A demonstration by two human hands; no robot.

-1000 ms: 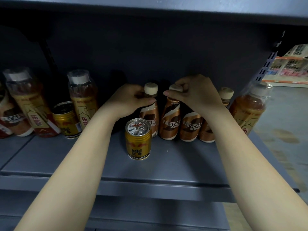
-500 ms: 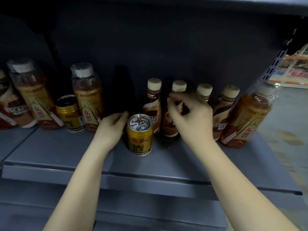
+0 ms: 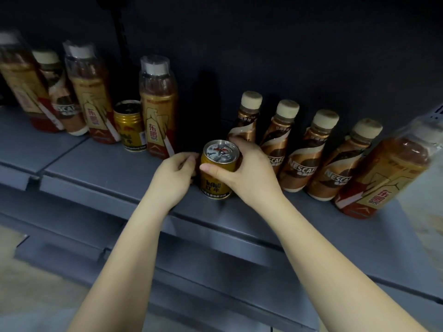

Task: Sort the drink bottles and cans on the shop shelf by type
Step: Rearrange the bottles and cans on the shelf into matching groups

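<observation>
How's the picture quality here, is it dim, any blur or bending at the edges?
Head view: dim overall, the shelf back nearly black; the gold can in the right hand is sharpest, with glare on its lid; the far-left bottles are smeared with blur; the wide lens leans the far-right tea bottle outward and bends the shelf edge.

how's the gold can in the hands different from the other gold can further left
The near can stands at the shelf's front, gripped by the right hand, with the left hand beside it; the far can stands untouched between two tall bottles. The near can's silver top is lit, the far can's is shadowed. Both are short, gold and upright.
</observation>
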